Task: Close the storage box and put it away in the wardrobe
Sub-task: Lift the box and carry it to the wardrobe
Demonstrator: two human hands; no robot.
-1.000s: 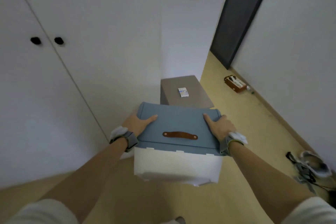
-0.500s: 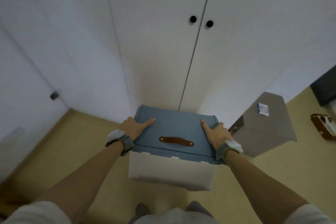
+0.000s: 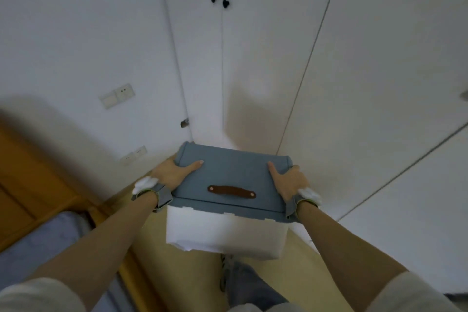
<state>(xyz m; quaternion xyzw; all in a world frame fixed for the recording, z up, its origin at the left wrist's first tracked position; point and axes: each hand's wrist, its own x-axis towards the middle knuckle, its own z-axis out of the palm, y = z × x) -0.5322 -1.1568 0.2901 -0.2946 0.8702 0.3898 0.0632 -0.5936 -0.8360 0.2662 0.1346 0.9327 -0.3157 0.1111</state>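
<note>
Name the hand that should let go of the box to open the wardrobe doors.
Probably neither: left hand and right hand both grip the box, knobs are high above. If one must, left lies slightly nearer.

A pale yellow wooden floor (image 3: 298, 256) was seen below the white wardrobe doors and the wall. At the lower left, a bed (image 3: 30, 243) with an orange-brown wooden frame stood on it, and a blue-grey cover (image 3: 63, 233) was spread over the bed. 1 shoe (image 3: 226, 271) was planted on the floor near the bottom centre.
</note>
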